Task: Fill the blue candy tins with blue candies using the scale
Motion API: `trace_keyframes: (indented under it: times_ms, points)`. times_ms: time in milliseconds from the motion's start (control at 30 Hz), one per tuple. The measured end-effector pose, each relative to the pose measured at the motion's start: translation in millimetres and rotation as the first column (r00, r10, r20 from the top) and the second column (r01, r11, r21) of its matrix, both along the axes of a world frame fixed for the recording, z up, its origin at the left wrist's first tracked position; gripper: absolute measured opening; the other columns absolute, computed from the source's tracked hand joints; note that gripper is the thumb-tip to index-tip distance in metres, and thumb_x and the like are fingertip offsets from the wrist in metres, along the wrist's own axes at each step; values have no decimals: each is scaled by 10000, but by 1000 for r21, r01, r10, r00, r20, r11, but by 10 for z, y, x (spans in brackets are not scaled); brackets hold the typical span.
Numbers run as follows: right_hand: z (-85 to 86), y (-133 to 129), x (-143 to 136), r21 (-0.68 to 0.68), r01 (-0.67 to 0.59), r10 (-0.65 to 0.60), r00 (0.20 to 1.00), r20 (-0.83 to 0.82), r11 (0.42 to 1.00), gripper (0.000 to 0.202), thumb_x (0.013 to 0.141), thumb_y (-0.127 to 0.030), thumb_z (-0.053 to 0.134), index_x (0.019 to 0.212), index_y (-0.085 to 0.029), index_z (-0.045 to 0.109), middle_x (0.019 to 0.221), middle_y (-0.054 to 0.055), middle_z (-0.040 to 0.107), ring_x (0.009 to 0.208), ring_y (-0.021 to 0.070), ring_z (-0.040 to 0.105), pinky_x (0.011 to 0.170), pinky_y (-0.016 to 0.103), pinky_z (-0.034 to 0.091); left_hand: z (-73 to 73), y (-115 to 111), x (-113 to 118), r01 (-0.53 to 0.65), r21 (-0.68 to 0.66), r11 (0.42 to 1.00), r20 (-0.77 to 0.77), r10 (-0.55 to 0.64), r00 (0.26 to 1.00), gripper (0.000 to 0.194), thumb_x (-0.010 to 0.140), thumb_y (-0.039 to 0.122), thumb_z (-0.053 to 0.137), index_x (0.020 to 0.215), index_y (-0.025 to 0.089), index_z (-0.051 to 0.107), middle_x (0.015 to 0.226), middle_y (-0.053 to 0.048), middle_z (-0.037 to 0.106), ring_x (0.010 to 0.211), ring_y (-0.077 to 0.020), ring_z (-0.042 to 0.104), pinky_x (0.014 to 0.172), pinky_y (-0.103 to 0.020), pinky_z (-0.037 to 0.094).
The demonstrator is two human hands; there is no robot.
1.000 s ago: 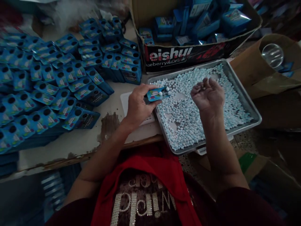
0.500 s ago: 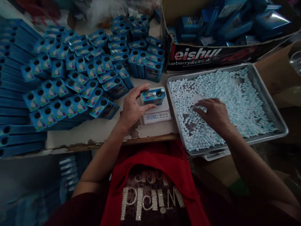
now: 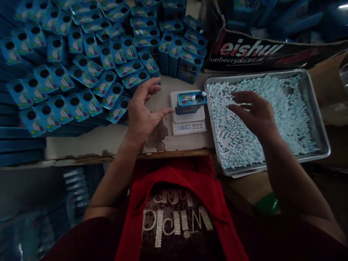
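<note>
A small blue candy tin [image 3: 189,105] stands on a white digital scale [image 3: 190,127], with a couple of white candies on its top by the round hole. To the left of it is my left hand [image 3: 145,112], thumb and fingers spread wide, the thumb tip close to the scale's edge and nothing held. Over a metal tray [image 3: 317,119] of pale blue and white candies [image 3: 272,108] hovers my right hand [image 3: 254,112]. Its thumb and fingers are apart, and no candy shows between them.
Many blue tins [image 3: 65,105] with round top holes stand in tight rows to the left and behind. At the back right, a dark cardboard box [image 3: 244,54] holds more blue packs. The worn table edge [image 3: 108,156] runs in front of me.
My left hand has drawn off the tin to the left and opened. My right hand stays above the tray, its fingers further apart. The view has shifted and the scale's reading has changed.
</note>
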State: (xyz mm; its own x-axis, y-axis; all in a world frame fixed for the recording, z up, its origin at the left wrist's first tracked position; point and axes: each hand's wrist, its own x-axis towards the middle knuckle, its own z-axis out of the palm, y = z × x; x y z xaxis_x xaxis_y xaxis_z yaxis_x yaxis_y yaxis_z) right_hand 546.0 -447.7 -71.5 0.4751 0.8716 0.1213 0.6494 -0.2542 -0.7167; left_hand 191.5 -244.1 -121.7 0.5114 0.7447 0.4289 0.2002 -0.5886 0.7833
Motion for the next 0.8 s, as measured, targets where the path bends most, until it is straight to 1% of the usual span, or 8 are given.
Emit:
trace_keyframes:
  times_ms: [133,267,367,467,567,633,733,800]
  points:
    - [-36,39,11,23,79,-71,970,-233,997,399,945,-547,984,1274,-359,857,1181,76,882,1163,382,851,996,569,720,-79,-63,99,3,-9,1000,19,-3,1000,838,1007,726,1002,1624,320,607,1529,-140,784,1465,-393,778,1209,-632,675]
    - [-68,12,20,-35,113,-117,898,-424,993,362,967,-592,964,1220,-353,863,1155,75,887,1094,341,869,938,518,744,-230,-145,235,-6,-61,998,-37,4,999,863,938,550,1106,1575,325,568,1531,-132,781,1472,-391,781,1216,-615,669]
    - [-91,-34,29,-51,136,-143,862,-486,989,402,969,-670,961,1211,-367,854,1163,72,896,1080,344,880,927,529,755,-307,-183,307,16,-85,996,-76,-23,997,869,918,502,1124,1559,315,569,1553,-142,771,1503,-392,766,1231,-596,661]
    - [-119,-88,60,-34,178,-172,851,-497,983,395,969,-671,968,1205,-378,846,1165,72,894,1080,349,880,928,539,754,-319,-189,334,31,-103,994,-128,-44,991,903,894,510,1142,1572,305,583,1574,-156,758,1517,-386,757,1248,-545,651]
    - [-169,-145,111,-30,208,-192,830,-523,978,341,977,-612,962,1176,-354,861,1160,100,883,1049,331,865,936,524,734,-260,-187,358,37,-91,995,-126,-49,991,908,892,506,1142,1583,299,590,1567,-149,760,1504,-381,760,1245,-521,652]
    - [-202,-170,127,-28,224,-207,834,-511,974,340,943,-570,986,1153,-332,865,1129,112,874,1010,326,847,932,526,715,-177,-190,407,39,-61,997,-134,-46,990,897,899,481,1138,1596,311,600,1589,-144,750,1513,-386,749,1266,-531,642]
    - [-184,-140,37,19,207,-182,898,-400,978,347,921,-541,992,1164,-333,857,1120,78,870,1034,335,826,971,547,695,-6,-194,536,73,22,997,-173,-68,983,856,905,427,1129,1601,320,642,1605,-135,738,1545,-429,712,1327,-592,601]
    - [-104,-47,-121,89,125,-95,954,-284,988,305,988,-540,936,1215,-349,863,1197,69,876,1107,340,818,1003,542,688,111,-196,617,90,79,993,-191,-73,979,784,923,373,1106,1574,306,673,1567,-128,752,1520,-440,713,1333,-614,595]
